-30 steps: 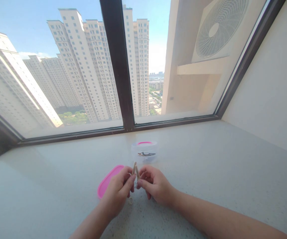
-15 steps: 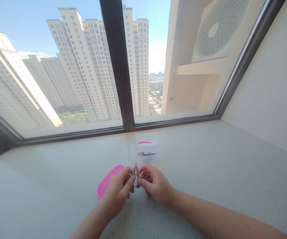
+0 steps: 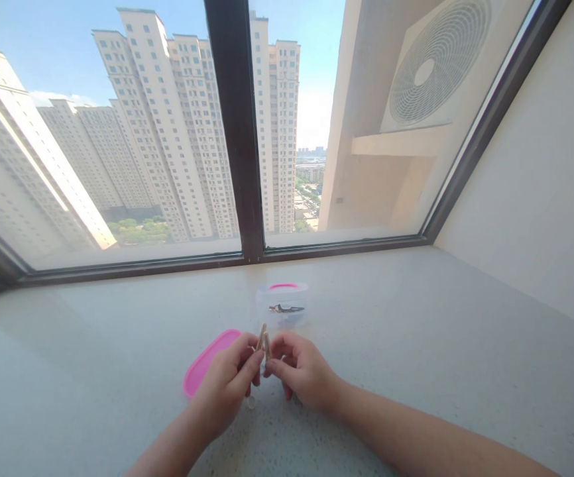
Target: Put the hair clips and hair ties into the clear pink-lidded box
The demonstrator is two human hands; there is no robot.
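My left hand pinches a slim tan stick-like piece between thumb and fingers. In my right hand, closed close beside it, is a second slim tan piece. Their upper ends stand side by side, pointing up; fingers hide the lower parts, so I cannot tell whether the two are joined. A small pale round thing shows just below my left hand. Partly behind that hand lies a pink oval lid.
Beyond my hands stands a clear plastic container with a pink mark, and a dark slender item shows at it. The speckled pale sill runs to the dark window frame. A white wall rises at right.
The tops of the two tan pieces met in a peak before; now the right one sits slightly lower and apart. The view has shifted a little.
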